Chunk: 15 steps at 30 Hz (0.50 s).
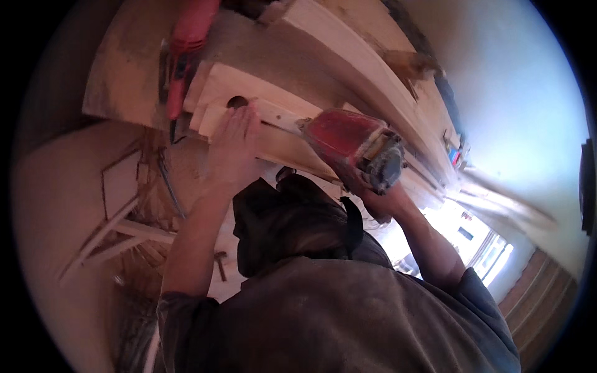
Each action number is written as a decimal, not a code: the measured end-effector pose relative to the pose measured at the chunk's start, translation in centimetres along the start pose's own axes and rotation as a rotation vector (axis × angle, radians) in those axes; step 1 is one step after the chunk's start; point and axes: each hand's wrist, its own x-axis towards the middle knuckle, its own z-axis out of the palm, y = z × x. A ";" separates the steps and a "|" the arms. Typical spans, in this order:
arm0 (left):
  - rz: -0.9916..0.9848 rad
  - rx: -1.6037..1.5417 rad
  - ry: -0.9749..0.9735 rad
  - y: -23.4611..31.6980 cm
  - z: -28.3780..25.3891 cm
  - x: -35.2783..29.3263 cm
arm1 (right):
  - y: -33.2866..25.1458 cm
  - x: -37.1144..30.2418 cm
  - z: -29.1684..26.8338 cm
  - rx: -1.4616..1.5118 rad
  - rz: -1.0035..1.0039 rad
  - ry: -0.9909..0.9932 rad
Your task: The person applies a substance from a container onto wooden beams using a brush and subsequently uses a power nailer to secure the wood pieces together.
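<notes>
My left hand (236, 143) lies with fingers stretched on a pale wooden board (249, 84), beside a round dark hole (237, 101). A narrow wooden strip (277, 116) runs right from the fingertips. My right hand (382, 202) is wrapped round a red tool that looks like a nail gun (342, 132), its grip mostly hidden behind the body. The tool's nose is at the strip's right end; whether it touches cannot be made out. Its grey end cap points toward me. The left hand is slightly blurred.
A red corded power tool (186, 50) lies on the bench (124, 68) at upper left. A long thick timber (354, 53) stretches along the far side. Below, a hammer (221, 266) and a wooden frame (134, 230) lie among wood scraps. A bright window (491, 252) is at right.
</notes>
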 end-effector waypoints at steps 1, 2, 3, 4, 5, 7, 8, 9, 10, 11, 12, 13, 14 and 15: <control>-0.020 -0.002 -0.013 0.3 -0.3 0.1 | -0.5 -0.2 -0.2 -0.010 -0.056 0.069; 0.002 0.017 -0.022 0.4 -0.7 0.3 | -1.0 -0.3 -0.2 -0.019 -0.115 0.142; 0.025 0.035 -0.032 0.8 -1.0 0.5 | -1.3 -1.0 -0.4 -0.033 -0.167 0.218; 0.030 0.065 -0.042 0.8 -1.6 0.7 | -0.9 -1.5 -0.2 0.021 -0.170 0.258; 0.043 0.109 -0.048 0.8 -1.6 0.6 | -0.2 -2.5 0.6 0.077 -0.152 0.284; 0.077 0.181 -0.062 1.2 -1.3 1.0 | 3.4 -6.2 1.7 0.097 0.001 0.346; 0.061 0.212 -0.076 2.2 -1.2 1.1 | 5.4 -7.8 2.0 0.196 0.138 0.326; 0.047 0.241 -0.089 3.4 -1.3 0.9 | 7.2 -9.2 2.6 0.296 0.273 0.303; 0.024 0.262 -0.099 4.6 -1.0 0.9 | 8.2 -10.2 2.9 0.384 0.363 0.326; 0.074 0.237 -0.133 5.9 -0.4 1.2 | 9.2 -11.0 3.3 0.473 0.451 0.360; 0.124 0.210 -0.169 7.5 0.6 1.5 | 9.9 -11.8 3.5 0.585 0.543 0.379; 0.176 0.187 -0.203 9.3 1.5 2.0 | 11.1 -12.6 4.1 0.626 0.557 0.419; 0.220 0.192 -0.234 10.8 3.0 2.4 | 12.3 -13.2 4.9 0.671 0.569 0.457; 0.263 0.197 -0.267 12.2 4.8 3.1 | 13.8 -14.1 5.4 0.715 0.578 0.498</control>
